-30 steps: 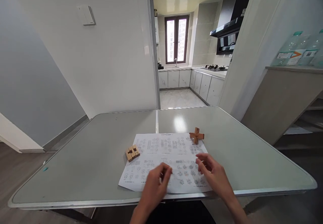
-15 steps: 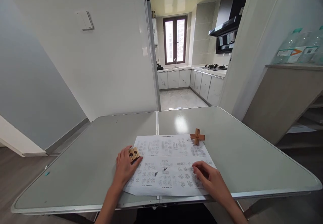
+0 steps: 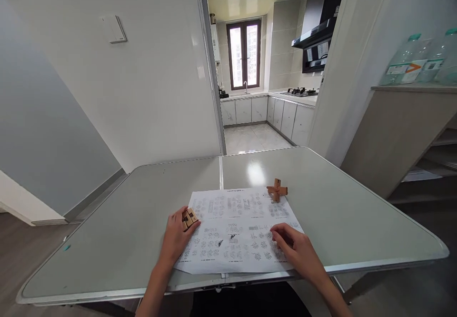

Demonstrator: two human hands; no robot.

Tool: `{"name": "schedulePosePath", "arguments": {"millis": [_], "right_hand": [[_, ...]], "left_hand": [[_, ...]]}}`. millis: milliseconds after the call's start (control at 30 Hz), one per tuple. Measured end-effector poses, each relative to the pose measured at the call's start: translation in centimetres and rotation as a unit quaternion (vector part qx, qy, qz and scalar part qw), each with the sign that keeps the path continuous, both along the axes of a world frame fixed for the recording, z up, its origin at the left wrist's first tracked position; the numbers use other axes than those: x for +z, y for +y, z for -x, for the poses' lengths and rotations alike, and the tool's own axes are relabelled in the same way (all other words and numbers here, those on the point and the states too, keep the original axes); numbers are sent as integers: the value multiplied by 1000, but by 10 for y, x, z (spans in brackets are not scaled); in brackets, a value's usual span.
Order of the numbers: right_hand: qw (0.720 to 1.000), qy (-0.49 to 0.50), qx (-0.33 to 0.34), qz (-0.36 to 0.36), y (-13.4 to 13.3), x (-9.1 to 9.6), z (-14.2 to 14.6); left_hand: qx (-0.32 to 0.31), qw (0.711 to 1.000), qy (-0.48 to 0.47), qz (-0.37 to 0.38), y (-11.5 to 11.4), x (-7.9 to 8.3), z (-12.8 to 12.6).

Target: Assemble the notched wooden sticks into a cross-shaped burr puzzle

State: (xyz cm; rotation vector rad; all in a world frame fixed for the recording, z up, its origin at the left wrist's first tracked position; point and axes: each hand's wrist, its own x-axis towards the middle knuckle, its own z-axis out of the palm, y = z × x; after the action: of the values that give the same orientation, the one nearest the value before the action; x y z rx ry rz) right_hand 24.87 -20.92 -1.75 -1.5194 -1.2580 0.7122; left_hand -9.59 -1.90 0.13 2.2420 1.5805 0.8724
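Wooden blocks (image 3: pixel 189 218) at paper's (image 3: pixel 243 212) left edge, left fingers (image 3: pixel 179 213) pinching; right fingers (image 3: pixel 280 234) loosely curled

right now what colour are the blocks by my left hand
Light tan wood. The blocks at the left hand show best in the head view.

The worktop (image 3: pixel 143 203) is a glossy, pale grey-green folding top with a metal rim and a seam running down its middle. A printed sheet (image 3: pixel 239 226) lies flat across the seam, close to the near rim. Wooden blocks (image 3: pixel 189 217) sit at the sheet's left edge, and a wooden cross (image 3: pixel 277 191) sits at its far right corner. A small teal spot (image 3: pixel 64 247) shows near the left rim.
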Motion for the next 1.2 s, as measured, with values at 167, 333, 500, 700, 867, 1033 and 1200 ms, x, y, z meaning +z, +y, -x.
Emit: {"name": "schedulePosePath", "arguments": {"millis": [167,333,500,700,867,1033,1200], "right_hand": [[1000,3,6,0,0,0,-1],[1000,5,0,-5,0,2,0],[1000,10,-7,-5,-1,5,1],[1000,7,-4,-5,-1,5,1],[1000,7,-1,-5,-1,3,0],[1000,7,-7,-8,-1,4,0],[1000,5,-11,-13,-1,5,0]], "left_hand": [[5,1000,-26,7,1,-1,1],[2,999,-35,15,1,1,3],[8,999,-46,15,0,4,4],[17,998,-57,24,-5,11,2],[22,997,-69,33,-7,16,1],[19,995,-83,53,-9,18,0],[19,995,-87,50,-11,19,-2]]}}
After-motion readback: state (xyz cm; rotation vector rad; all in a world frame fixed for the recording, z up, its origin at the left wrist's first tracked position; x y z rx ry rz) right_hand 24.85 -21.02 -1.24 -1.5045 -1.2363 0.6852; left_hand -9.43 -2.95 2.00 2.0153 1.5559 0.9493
